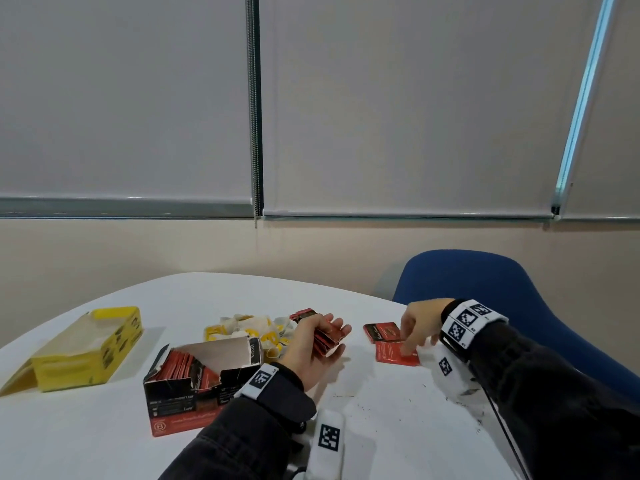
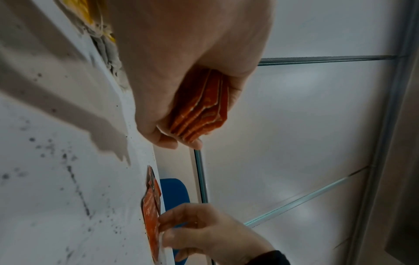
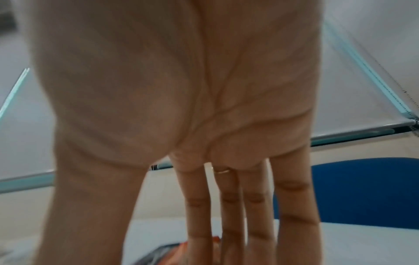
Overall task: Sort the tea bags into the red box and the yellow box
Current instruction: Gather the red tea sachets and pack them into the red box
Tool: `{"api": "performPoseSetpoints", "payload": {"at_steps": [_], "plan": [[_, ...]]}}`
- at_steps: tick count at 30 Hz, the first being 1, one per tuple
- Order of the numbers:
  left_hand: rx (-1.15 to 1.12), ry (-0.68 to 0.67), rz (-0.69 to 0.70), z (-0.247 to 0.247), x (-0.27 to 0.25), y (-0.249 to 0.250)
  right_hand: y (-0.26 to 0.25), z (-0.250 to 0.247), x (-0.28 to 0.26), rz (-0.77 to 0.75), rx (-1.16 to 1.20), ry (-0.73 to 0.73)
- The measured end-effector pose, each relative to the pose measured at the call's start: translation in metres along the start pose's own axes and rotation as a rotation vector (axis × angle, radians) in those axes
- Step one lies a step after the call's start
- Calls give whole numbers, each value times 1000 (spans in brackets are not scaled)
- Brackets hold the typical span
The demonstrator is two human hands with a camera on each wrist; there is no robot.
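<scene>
My left hand [image 1: 317, 344] grips a fanned stack of red tea bags [image 1: 327, 339] just right of the open red box [image 1: 187, 407], which has red tea bags standing inside. In the left wrist view the stack [image 2: 204, 111] sits between thumb and fingers of my left hand [image 2: 181, 53]. My right hand [image 1: 417, 327] reaches down with straight fingers, its tips touching a red tea bag [image 1: 394, 355] flat on the table. A second red tea bag [image 1: 381, 331] lies just behind it. The yellow box [image 1: 86, 351] lies open at the far left.
A heap of yellow-and-white tea bags [image 1: 249, 327] lies behind the red box. The white round table [image 1: 207, 292] has dark specks near my right forearm. A blue chair [image 1: 485, 289] stands past the table's right edge. A wall and blinds are behind.
</scene>
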State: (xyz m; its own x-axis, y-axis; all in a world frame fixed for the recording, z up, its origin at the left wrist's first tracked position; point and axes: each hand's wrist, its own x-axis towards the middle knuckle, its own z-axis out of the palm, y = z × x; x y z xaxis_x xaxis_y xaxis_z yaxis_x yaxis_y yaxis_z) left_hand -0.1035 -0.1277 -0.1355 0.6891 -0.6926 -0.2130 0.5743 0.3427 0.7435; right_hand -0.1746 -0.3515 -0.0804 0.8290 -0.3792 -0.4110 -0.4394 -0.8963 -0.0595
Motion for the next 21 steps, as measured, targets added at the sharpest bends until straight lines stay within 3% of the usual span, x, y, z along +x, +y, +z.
{"api": "performPoseSetpoints", "payload": {"at_steps": [14,21], "plan": [[-31,-24,16,-2,-1,0,-7,12,0,-20,-25,10],[82,-29,90,5,-6,0,-11,-9,-22,-234,335,127]]}}
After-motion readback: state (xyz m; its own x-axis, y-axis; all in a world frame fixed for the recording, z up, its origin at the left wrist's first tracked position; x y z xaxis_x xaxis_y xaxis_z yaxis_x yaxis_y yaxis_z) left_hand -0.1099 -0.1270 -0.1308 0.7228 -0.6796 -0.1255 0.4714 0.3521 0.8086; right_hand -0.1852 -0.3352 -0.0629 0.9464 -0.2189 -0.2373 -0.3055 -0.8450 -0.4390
